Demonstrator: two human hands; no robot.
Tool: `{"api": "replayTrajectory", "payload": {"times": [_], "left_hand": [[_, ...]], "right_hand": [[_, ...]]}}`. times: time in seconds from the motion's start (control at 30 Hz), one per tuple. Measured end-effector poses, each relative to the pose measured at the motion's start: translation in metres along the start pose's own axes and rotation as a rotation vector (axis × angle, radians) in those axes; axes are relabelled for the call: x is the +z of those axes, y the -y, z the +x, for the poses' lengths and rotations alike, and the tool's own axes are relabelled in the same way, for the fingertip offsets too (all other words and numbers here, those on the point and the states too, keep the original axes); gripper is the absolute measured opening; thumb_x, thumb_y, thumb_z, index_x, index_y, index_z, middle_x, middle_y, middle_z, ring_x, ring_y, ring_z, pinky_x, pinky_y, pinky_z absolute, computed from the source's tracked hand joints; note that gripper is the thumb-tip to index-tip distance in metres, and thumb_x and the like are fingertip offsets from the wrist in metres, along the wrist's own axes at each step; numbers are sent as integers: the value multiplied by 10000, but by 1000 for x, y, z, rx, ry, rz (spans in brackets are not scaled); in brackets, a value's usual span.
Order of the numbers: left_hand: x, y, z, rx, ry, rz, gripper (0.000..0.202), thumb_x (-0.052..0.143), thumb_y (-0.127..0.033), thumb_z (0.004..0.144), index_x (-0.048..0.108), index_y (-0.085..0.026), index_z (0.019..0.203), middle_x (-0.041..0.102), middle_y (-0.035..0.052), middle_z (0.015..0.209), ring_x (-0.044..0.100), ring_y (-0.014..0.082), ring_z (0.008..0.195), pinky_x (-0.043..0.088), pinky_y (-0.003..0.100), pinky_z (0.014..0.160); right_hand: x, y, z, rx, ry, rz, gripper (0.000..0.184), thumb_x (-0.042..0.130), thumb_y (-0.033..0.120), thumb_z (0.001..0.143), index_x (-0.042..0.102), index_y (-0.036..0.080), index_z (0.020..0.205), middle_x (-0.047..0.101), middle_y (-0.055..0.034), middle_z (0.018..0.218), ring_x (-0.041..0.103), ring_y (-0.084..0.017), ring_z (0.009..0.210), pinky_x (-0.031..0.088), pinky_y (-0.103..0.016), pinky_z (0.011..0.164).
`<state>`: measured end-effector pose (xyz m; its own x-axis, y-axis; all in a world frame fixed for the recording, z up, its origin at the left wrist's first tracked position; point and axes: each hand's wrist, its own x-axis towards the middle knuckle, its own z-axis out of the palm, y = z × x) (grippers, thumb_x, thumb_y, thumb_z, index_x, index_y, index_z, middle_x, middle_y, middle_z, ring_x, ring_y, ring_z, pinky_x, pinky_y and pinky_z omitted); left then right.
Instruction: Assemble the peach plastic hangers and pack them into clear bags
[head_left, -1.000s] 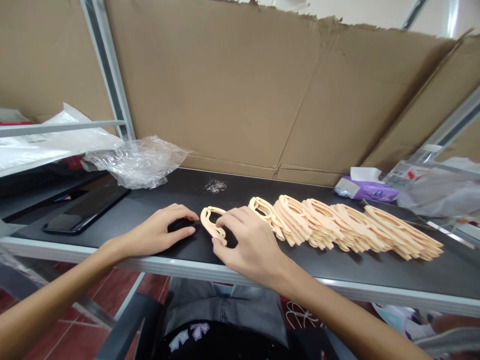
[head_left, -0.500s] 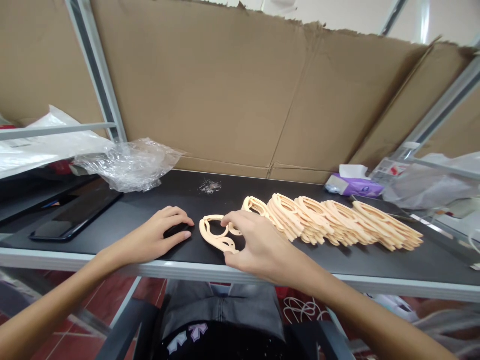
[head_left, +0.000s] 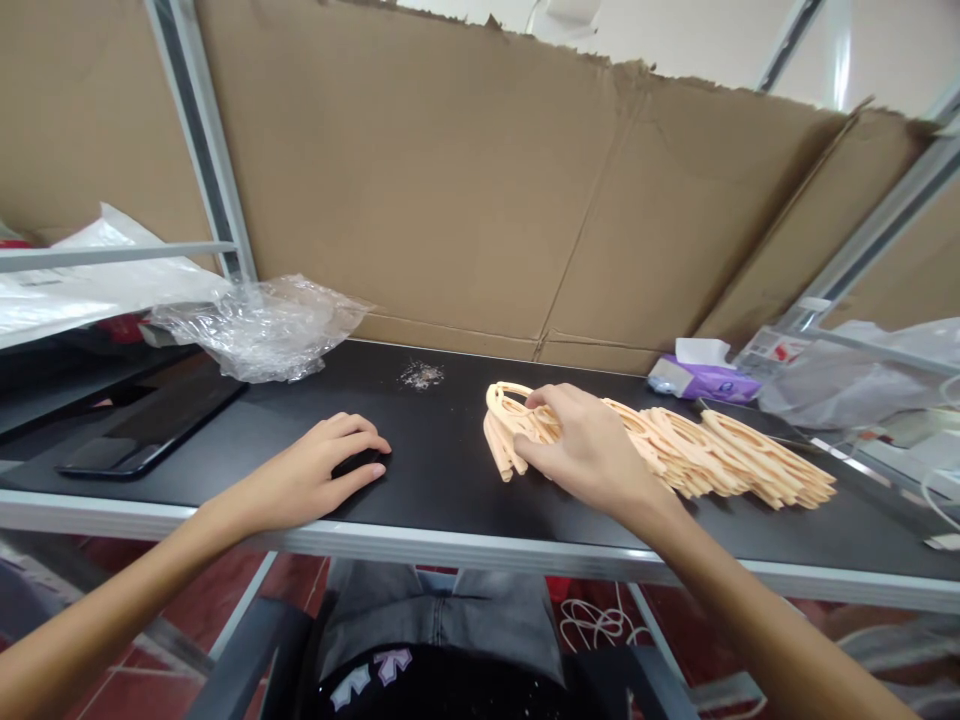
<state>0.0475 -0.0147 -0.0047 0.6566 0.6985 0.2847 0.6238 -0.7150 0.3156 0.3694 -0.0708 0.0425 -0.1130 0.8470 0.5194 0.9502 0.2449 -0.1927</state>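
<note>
My left hand (head_left: pixel 330 468) rests on the dark tabletop, fingers curled and thumb close to them. A small black object (head_left: pixel 355 462) shows between fingers and thumb; its kind is unclear. Over to the right, my right hand (head_left: pixel 581 445) reaches onto the left end of a row of peach-coloured plastic folding hangers (head_left: pixel 720 455). Its thumb and fingers grip a folded hanger (head_left: pixel 551 428) there, partly covered by the hand. At the row's end, a hanger with a curved loop (head_left: pixel 498 398) sticks out left of my fingers. The other hangers lean on one another in overlapping bunches.
On the left lie a black phone-like slab (head_left: pixel 150 425) and crumpled clear plastic wrap (head_left: pixel 270 325). Small pale scraps (head_left: pixel 421 375) sit near the cardboard wall (head_left: pixel 420 180). A purple tissue pack (head_left: pixel 709 380) stands back right. The metal table edge (head_left: pixel 450 548) runs along the front.
My right hand has moved right, from the middle of the table to the row, carrying the single hanger with it. My left hand has stayed in place.
</note>
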Motion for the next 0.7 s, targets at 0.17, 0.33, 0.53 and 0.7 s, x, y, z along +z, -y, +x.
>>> {"api": "replayTrajectory", "payload": {"times": [0.17,0.33,0.53,0.7], "left_hand": [[0,1,-1,4,-1,2,385,465,-520,1010,682,-251,1179,626,78,1232,577,244,1159,449,380,1054],[0,2,-1,10,-12,2,382,468,-516,1007,686,-255,1182,628,79,1237,582,248,1157,459,385,1050],[0,3,-1,10,-5,17,385,468,-519,1007,684,-260,1192,619,82,1250,577,253,1165,456,387,1055],[-1,3,-1,8,-12,21,379,471,-520,1004,695,-274,1185,629,74,1241,585,254,1158,465,380,1048]], "right_hand": [[12,-2,-3,14,35,-108,269,582,276,809,688,143,1018,685,-124,1028,623,-282,943,446,-398,836],[13,5,-6,-19,96,-220,296,503,263,885,708,128,1051,689,-152,1033,622,-285,952,437,-397,814],[10,8,-5,-36,137,-283,289,485,311,930,729,157,942,738,-128,983,650,-295,930,414,-432,841],[1,-7,-8,-26,20,-132,283,517,363,931,743,192,935,766,-89,972,675,-281,939,435,-424,852]]}}
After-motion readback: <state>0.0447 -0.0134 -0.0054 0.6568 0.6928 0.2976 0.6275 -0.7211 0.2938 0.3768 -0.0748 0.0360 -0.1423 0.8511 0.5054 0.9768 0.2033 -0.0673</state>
